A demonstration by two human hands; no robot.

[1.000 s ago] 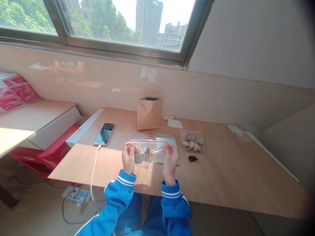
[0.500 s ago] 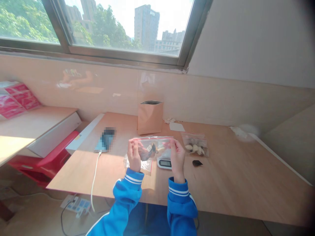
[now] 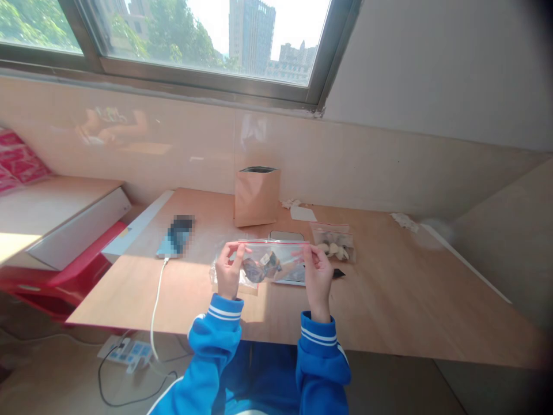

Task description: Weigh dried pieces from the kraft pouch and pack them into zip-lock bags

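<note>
A clear zip bag (image 3: 285,265) with a red seal line is stretched between my two hands, above the table. Dark lumps and a small pale piece lie inside it; their kind is unclear. My left hand (image 3: 228,270) pinches the bag's upper left corner, and my right hand (image 3: 318,276) grips the upper right corner. Behind and below the bag is a white digital scale (image 3: 287,236), mostly covered by it. Another clear plastic bag (image 3: 248,288) lies flat near my left hand. To the right of my right hand rests a dark flat piece (image 3: 339,274).
A brown paper pouch (image 3: 257,199) stands open-topped at the back. Another zip bag (image 3: 333,245) holds several pale pieces. A phone (image 3: 175,237) with a white cable (image 3: 155,311) lies at left. White scraps (image 3: 404,222) sit by the wall. Below left is a power strip (image 3: 126,353).
My hands have moved slightly apart, so the bag is pulled wider and flatter. My right hand now partly covers the dark piece. The whole view has shifted a little.
</note>
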